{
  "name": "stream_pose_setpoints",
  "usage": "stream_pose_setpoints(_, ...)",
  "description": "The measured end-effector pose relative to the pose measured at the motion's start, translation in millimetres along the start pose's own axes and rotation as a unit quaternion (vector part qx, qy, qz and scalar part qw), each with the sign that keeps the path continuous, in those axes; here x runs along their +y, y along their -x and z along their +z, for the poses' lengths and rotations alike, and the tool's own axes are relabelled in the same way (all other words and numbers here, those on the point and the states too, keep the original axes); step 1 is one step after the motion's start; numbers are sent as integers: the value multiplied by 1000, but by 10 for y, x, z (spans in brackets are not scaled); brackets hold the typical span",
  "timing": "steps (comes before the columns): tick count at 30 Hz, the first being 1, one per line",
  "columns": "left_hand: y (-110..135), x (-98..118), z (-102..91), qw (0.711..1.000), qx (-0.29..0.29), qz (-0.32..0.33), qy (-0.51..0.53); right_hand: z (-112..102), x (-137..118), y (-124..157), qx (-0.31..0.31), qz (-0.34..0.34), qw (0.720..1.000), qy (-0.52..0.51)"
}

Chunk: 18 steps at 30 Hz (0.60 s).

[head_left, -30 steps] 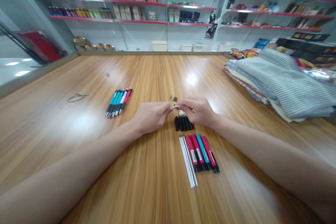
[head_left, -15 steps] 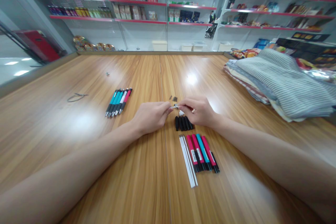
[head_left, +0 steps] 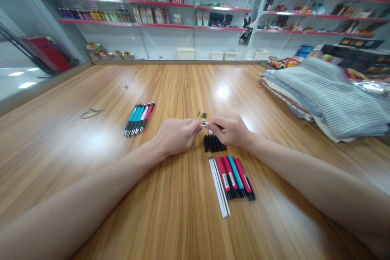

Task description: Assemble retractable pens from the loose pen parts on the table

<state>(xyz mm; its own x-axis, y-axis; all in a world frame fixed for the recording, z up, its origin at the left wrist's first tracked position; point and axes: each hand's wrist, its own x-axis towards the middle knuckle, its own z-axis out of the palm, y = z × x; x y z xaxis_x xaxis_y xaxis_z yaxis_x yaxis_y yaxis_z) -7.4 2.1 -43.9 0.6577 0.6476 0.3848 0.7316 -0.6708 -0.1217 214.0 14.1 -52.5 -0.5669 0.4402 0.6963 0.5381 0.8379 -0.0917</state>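
My left hand is closed in a pinch on a thin white stick that looks like a pen refill. At its other end the fingertips of my right hand are pinched together; whether they hold a small part there is hidden. Just beyond the fingertips lie small metal parts. Below my right hand sit several black rubber grips, with white pieces partly covered by the fingers. Nearer to me lie several white pen refills beside pink and turquoise pen barrels.
Several assembled pens lie in a row to the left. Further left are a thin dark loop and a small metal bit. Folded striped cloths are piled at the right. Stocked shelves stand behind the wooden table.
My hands have come slightly closer together, so less of the white stick shows between the fingertips. The view has shifted a little; the things on the table lie as before.
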Motion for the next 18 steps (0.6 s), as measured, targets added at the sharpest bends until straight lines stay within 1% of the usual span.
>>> stream_pose_setpoints(5,-5,16,-3,1000,-4,-13,4,15,-6,-7,11,7,1000,10)
stream_pose_setpoints(12,2,1,22,1000,6,-21,19,-3,-19,-26,12,4,999,-30)
stream_pose_setpoints(18,8,14,2,999,-2,-16,49,-4,-16,-34,23,-20,999,-43)
